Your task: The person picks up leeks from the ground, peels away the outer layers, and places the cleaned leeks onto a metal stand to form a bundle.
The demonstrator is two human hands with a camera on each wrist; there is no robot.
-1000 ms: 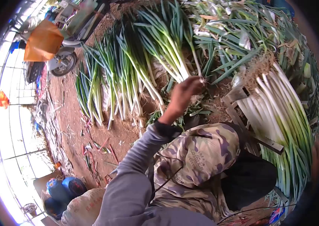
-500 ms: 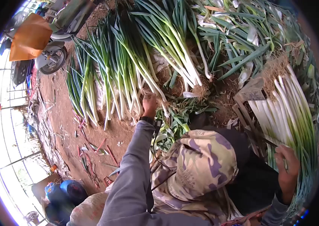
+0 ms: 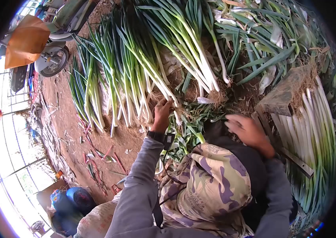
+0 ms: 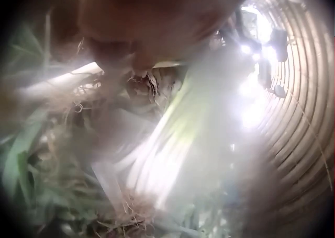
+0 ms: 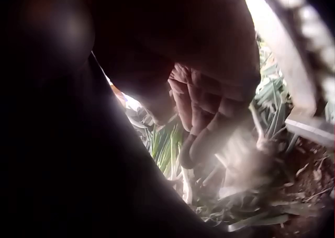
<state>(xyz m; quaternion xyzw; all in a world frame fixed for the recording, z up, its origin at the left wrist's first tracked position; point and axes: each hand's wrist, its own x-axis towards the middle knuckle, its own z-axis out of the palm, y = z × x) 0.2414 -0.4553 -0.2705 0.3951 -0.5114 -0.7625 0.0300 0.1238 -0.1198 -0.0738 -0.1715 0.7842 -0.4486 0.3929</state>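
Observation:
In the head view my left hand point(image 3: 162, 116) pinches a green onion point(image 3: 158, 81) near its white, rooted end, at the front of a row laid on the ground. The left wrist view has the fingers point(image 4: 157, 34) across the top, a white stalk point(image 4: 63, 81) coming out from under them. My right hand point(image 3: 249, 133), blurred, is over the ground between that row and a metal frame point(image 3: 283, 93), holding nothing. Its fingers point(image 5: 201, 107) are loosely extended in the right wrist view. A thick bundle of green onions point(image 3: 312, 127) lies across the frame, roots away from me.
Loose trimmed leaves point(image 3: 271, 35) are heaped at the back right. More leaf scraps point(image 3: 189, 123) lie before my knees. A camouflage-patterned cloth point(image 3: 211, 178) covers my lap. Red ties point(image 3: 102, 154) are strewn on the dirt floor at left. Behind stands a parked scooter point(image 3: 53, 59).
My left hand went from the middle onions to the left group, then slightly right onto a stalk. My right hand came from beside the frame's bundle across toward the row.

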